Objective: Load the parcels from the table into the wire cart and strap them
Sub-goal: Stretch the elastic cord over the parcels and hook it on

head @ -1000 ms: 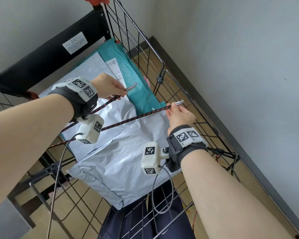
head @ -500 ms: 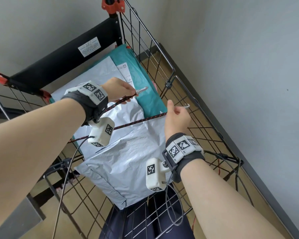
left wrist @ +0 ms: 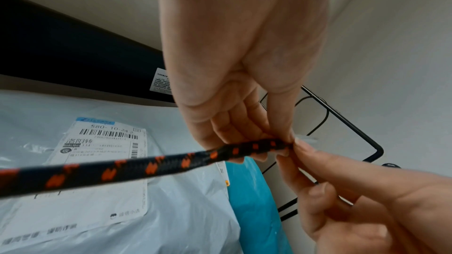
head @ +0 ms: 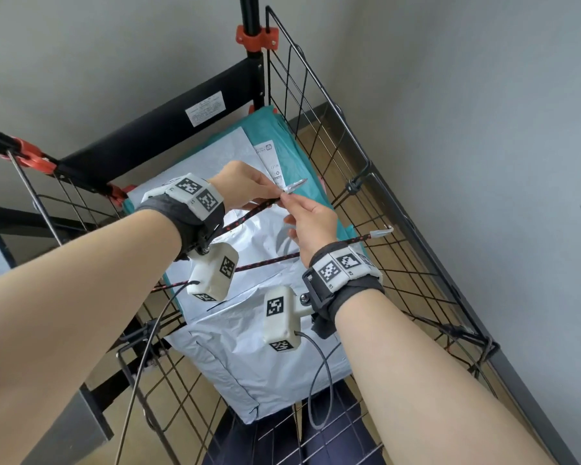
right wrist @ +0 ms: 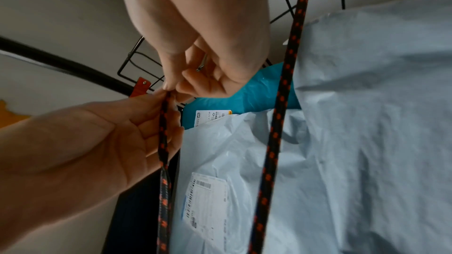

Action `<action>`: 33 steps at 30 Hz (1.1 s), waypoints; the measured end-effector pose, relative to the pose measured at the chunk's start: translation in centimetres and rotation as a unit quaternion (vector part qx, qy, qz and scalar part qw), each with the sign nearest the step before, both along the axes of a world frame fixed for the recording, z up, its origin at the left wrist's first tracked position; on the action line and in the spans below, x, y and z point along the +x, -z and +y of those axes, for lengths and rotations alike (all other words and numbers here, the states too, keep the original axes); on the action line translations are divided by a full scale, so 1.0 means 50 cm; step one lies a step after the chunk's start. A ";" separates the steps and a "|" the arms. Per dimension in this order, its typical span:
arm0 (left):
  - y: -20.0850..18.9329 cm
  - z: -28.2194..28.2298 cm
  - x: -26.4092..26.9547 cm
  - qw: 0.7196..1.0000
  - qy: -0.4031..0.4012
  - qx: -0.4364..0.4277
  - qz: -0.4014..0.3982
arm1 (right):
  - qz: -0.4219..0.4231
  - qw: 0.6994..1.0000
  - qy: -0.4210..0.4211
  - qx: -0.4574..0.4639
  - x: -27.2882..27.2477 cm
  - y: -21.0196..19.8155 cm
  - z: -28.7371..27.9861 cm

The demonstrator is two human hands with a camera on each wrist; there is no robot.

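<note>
Together, both hands, left and right, pinch one bungee cord's hook end.

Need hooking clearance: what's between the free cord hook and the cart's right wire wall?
Nothing; head view shows the free cord hook right at the right wire wall.

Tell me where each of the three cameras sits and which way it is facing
Head: on the head, looking down into the wire cart; both forearms show.
Left wrist: along the left hand toward the cart's far end; right hand enters.
Right wrist: along the right hand over the grey parcel; left hand enters.
Shared: both hands meeting on the bungee cord.
</note>
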State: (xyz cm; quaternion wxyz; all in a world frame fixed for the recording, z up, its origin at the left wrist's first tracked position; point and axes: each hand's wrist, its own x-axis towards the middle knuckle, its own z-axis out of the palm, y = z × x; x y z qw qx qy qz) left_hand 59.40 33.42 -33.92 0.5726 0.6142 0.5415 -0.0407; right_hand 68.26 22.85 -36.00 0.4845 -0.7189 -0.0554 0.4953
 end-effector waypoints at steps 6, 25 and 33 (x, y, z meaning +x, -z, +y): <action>0.001 0.019 -0.012 0.999 0.028 -0.002 0.021 | -0.058 0.998 0.013 -0.007 0.027 0.013 0.041; 0.063 0.059 0.009 0.999 -0.031 -0.039 0.005 | -0.154 0.983 0.098 -0.032 0.115 0.096 0.161; 0.081 0.058 0.009 0.998 -0.012 -0.059 0.020 | -0.151 0.983 0.090 -0.043 0.115 0.119 0.151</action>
